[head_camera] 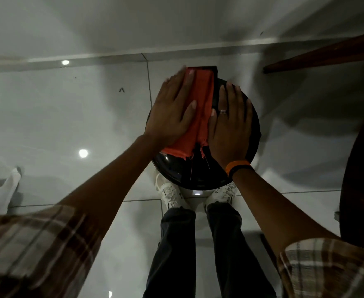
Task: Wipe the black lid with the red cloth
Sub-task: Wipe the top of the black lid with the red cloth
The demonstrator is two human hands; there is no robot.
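Note:
A round glossy black lid (200, 175) sits in front of me, above my feet. A red cloth (199, 108) with frayed threads lies lengthwise across its top, reaching a black handle at the far edge. My left hand (172, 110) lies flat with fingers spread, pressing on the cloth's left side. My right hand (230, 125), with a ring and an orange wristband, rests flat on the lid to the right of the cloth, its thumb touching the cloth's edge. Much of the lid is hidden under my hands.
Glossy white floor tiles (69, 117) spread all around. A dark wooden table (355, 179) curves along the right side, with a wooden rail (327, 52) at upper right. My white shoes (172, 194) stand under the lid. A white-socked foot (2, 194) shows at left.

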